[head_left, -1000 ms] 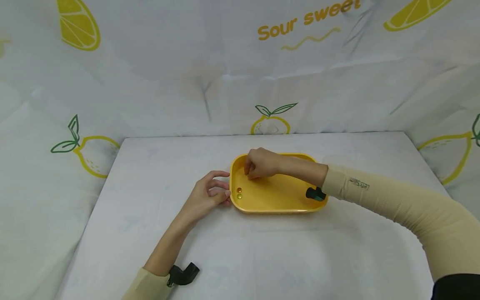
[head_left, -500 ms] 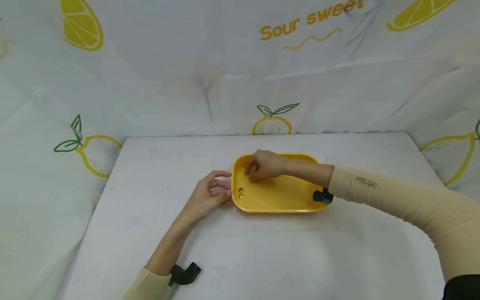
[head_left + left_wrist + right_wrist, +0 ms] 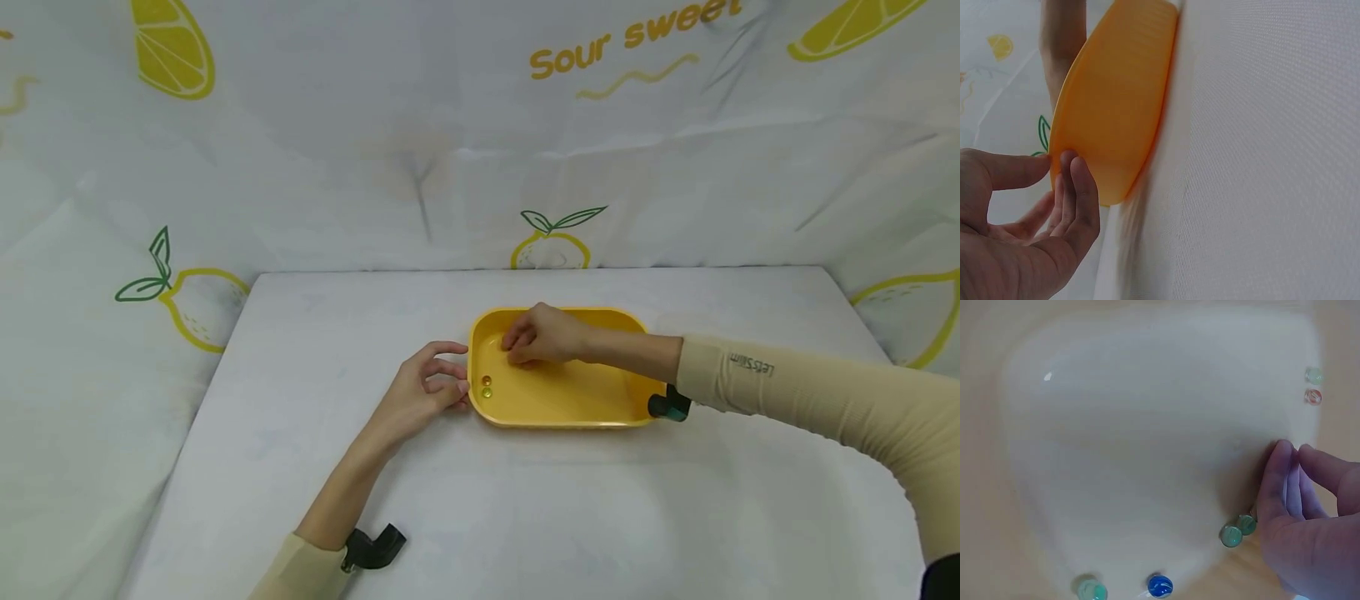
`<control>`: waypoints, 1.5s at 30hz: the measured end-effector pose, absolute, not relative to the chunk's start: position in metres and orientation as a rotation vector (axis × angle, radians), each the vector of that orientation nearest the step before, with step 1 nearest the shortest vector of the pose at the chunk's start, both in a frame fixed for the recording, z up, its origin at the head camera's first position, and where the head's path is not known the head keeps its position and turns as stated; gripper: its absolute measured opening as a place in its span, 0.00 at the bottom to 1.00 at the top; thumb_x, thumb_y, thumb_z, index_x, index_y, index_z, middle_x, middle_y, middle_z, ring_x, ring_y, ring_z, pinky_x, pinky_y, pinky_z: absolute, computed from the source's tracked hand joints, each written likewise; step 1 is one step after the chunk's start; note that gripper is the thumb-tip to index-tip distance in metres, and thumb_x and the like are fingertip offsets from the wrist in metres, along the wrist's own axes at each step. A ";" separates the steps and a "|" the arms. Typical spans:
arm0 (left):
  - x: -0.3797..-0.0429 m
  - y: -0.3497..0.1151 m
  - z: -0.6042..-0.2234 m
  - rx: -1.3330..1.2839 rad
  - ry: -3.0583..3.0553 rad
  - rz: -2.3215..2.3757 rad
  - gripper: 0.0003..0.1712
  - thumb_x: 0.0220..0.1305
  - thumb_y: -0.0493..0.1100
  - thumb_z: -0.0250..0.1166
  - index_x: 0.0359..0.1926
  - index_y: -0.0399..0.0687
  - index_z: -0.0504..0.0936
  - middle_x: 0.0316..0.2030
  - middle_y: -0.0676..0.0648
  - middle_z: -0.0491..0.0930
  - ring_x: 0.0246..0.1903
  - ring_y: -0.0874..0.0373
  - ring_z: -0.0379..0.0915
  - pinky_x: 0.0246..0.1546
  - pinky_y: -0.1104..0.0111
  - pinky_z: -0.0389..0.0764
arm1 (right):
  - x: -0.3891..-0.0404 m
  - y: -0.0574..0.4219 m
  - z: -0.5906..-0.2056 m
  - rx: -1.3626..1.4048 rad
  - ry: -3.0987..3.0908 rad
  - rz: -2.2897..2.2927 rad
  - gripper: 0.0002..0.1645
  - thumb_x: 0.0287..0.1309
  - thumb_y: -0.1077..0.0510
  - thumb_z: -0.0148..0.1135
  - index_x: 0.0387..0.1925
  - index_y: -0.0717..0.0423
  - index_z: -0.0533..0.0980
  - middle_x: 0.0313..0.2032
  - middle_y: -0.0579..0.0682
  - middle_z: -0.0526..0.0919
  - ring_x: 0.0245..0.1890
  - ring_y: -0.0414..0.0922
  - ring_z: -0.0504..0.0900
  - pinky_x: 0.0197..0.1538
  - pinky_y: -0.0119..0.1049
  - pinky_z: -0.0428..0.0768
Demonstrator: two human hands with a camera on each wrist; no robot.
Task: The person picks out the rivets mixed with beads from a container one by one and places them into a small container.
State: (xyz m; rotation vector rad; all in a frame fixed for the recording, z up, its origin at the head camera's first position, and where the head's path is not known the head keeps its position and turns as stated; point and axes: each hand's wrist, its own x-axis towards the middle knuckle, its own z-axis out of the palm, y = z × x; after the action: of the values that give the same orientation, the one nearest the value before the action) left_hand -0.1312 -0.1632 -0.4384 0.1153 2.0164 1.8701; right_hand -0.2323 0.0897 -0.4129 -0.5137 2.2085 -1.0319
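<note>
A yellow tray point(image 3: 570, 408) with raised sides stands on the white table. My left hand point(image 3: 416, 396) is at its left end, fingers loosely bent. In the left wrist view, fingertips point(image 3: 1085, 172) touch or nearly touch the tray's outer wall point(image 3: 1113, 106). Inside the tray, my right hand point(image 3: 549, 335) reaches down near the left end, fingertips drawn together; anything between them is hidden. An orange marble point(image 3: 487, 380) and a yellow-green marble point(image 3: 487, 392) lie by the left wall. In the right wrist view, two green marbles point(image 3: 1231, 536) lie beside my right hand point(image 3: 1310, 531).
A blue marble point(image 3: 1160, 585) and another greenish marble point(image 3: 1092, 590) lie at the bottom of the right wrist view. White cloth point(image 3: 420, 150) printed with lemons hangs behind and beside the table point(image 3: 525, 517).
My right hand has shifted slightly rightward inside the tray, and its forearm has drawn right too. My left hand stays at the tray's end. The whole view has slid a little.
</note>
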 end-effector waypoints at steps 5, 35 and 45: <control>-0.131 -0.163 -0.440 0.110 2.016 1.872 0.31 0.72 0.30 0.67 0.73 0.48 0.72 0.51 0.37 0.81 0.42 0.49 0.90 0.49 0.58 0.95 | -0.229 0.094 -0.416 -0.399 2.197 -1.114 0.14 0.69 0.67 0.69 0.53 0.72 0.84 0.44 0.64 0.93 0.35 0.41 0.90 0.46 0.34 0.94; -0.130 -0.161 -0.438 0.117 2.039 1.866 0.31 0.72 0.31 0.68 0.72 0.48 0.73 0.52 0.37 0.81 0.40 0.49 0.89 0.48 0.59 0.95 | -0.220 0.089 -0.423 -0.051 2.129 -1.372 0.17 0.72 0.66 0.68 0.58 0.71 0.84 0.49 0.65 0.93 0.34 0.39 0.93 0.47 0.38 0.94; -0.130 -0.163 -0.438 0.111 2.037 1.866 0.31 0.73 0.31 0.67 0.73 0.48 0.73 0.52 0.36 0.82 0.41 0.50 0.89 0.48 0.59 0.95 | -0.219 0.085 -0.426 0.084 2.044 -1.424 0.17 0.71 0.64 0.70 0.58 0.69 0.84 0.46 0.59 0.93 0.35 0.39 0.93 0.48 0.37 0.94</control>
State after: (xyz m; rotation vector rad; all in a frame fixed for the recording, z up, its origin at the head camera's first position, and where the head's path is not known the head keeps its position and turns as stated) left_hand -0.1303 -0.1629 -0.4384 0.1106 2.0365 1.8658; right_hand -0.2186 0.0852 -0.4257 0.0836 2.0442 -1.4240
